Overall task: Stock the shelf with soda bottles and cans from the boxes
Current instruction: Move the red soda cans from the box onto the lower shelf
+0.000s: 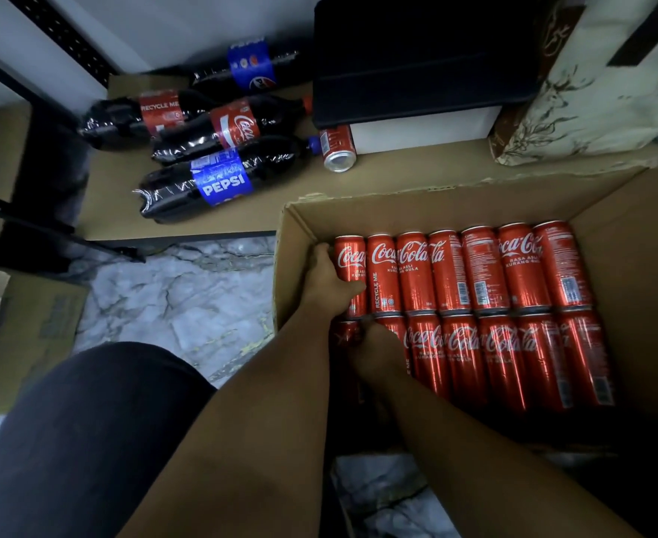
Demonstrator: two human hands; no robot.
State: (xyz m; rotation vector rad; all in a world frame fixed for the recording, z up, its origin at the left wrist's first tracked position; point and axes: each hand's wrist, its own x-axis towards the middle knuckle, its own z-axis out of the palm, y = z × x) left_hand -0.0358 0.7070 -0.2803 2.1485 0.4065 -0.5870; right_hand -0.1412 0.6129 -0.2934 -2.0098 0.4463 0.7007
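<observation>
Clasping a glossy red can (pixel 350 266), left hand (pixel 329 279); right hand (pixel 380 345) grip unclear.

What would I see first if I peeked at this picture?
The two shiny rows of red Coca-Cola cans lying in the open cardboard box on the right would catch your eye first. The left hand grips the end can of the far row, and the right hand is on the near row beside it. Behind, four big dark soda bottles lie on the low shelf.
</observation>
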